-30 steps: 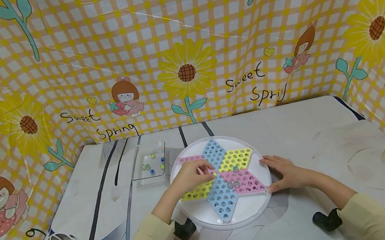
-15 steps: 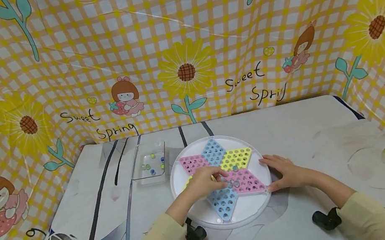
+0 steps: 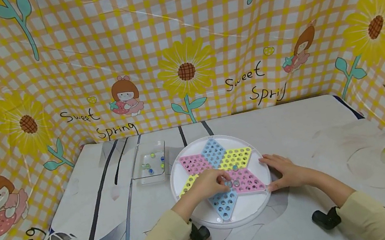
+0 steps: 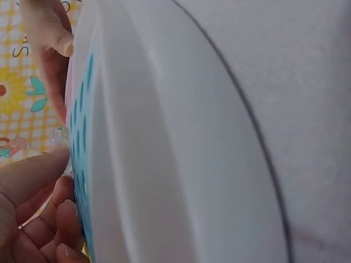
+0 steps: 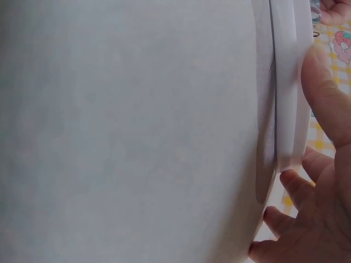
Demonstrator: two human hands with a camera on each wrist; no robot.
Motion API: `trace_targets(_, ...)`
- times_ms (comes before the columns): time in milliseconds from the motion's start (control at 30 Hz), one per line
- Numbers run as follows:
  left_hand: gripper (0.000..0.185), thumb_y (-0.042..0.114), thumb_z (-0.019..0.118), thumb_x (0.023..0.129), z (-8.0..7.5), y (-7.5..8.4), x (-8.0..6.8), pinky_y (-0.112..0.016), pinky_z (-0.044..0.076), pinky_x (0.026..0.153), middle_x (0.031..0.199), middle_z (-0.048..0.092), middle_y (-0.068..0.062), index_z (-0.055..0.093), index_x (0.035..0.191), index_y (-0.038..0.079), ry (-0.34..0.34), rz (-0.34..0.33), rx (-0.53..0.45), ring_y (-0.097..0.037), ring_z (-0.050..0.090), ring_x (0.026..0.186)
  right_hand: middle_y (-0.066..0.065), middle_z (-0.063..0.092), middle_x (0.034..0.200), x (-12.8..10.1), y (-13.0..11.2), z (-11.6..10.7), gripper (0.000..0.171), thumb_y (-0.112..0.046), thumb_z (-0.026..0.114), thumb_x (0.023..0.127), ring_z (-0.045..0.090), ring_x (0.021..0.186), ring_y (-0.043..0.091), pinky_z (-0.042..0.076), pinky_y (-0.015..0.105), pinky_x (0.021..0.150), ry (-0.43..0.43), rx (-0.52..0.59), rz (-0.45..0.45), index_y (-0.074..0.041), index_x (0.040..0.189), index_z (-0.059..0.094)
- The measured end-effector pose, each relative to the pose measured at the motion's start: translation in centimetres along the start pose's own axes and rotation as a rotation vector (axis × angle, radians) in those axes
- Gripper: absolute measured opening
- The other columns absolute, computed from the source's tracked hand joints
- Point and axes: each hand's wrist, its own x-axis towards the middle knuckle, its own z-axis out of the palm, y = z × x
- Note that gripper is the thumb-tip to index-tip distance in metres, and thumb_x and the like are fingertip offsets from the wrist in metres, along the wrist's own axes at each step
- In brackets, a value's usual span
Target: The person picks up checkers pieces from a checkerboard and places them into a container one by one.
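A round white board (image 3: 201,216) with a six-point star of pink, blue and yellow perforated diamonds lies on the table. Three glass marbles (image 3: 236,183) sit near its centre. My left hand (image 3: 208,184) hovers over the middle of the star with its fingers curled and their tips pinched beside those marbles. In the left wrist view a clear marble (image 4: 58,137) shows at the thumb (image 4: 33,172) tip, above the board (image 4: 164,137). My right hand (image 3: 286,172) rests against the board's right rim (image 5: 286,82), thumb and fingers lying along its edge.
A clear rectangular tray (image 3: 141,178) holding several marbles stands just left of the board. A sunflower-print checked cloth (image 3: 180,45) walls the table on three sides. The tablecloth (image 3: 315,125) is bare to the right of the board.
My left hand has moved right and toward me, from the pink and yellow diamonds on the left to the star's centre beside the marbles. The right hand and board have stayed put.
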Motion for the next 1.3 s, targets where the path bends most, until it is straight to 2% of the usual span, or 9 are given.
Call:
trace_targets(367, 0.013, 0.020, 0.071, 0.079, 0.0, 0.1, 0.2, -0.017, 0.034, 0.054, 0.067, 0.051, 0.008, 0.067, 0.091, 0.018, -0.004, -0.045, 0.016, -0.005, 0.043, 0.060, 0.033, 0.020, 0.141, 0.3, -1.3, -0.4, 0.088, -0.033, 0.076, 0.072, 0.011, 0.128, 0.053, 0.010, 0.069, 0.096, -0.033, -0.018, 0.072, 0.007, 0.136, 0.031)
trace_targets(700, 0.012, 0.017, 0.073, 0.077, -0.2, 0.2, 0.1, -0.017, 0.034, 0.053, 0.065, 0.051, 0.008, 0.066, 0.087, 0.016, -0.003, -0.028, -0.014, -0.004, 0.042, 0.058, 0.034, 0.020, 0.140, 0.2, -1.0, -0.2, 0.088, -0.034, 0.075, 0.071, 0.011, 0.127, 0.054, 0.011, 0.069, 0.095, -0.020, -0.015, 0.059, 0.008, 0.135, 0.032)
trace_targets(1300, 0.014, 0.021, 0.071, 0.079, -1.7, 0.9, -0.4, -0.017, 0.036, 0.054, 0.069, 0.052, 0.009, 0.065, 0.091, 0.018, 0.020, 0.042, -0.015, -0.004, 0.044, 0.061, 0.033, 0.019, 0.141, 0.4, -1.1, -0.2, 0.088, -0.035, 0.075, 0.072, 0.011, 0.128, 0.053, 0.013, 0.069, 0.095, -0.039, -0.024, 0.086, 0.007, 0.136, 0.031)
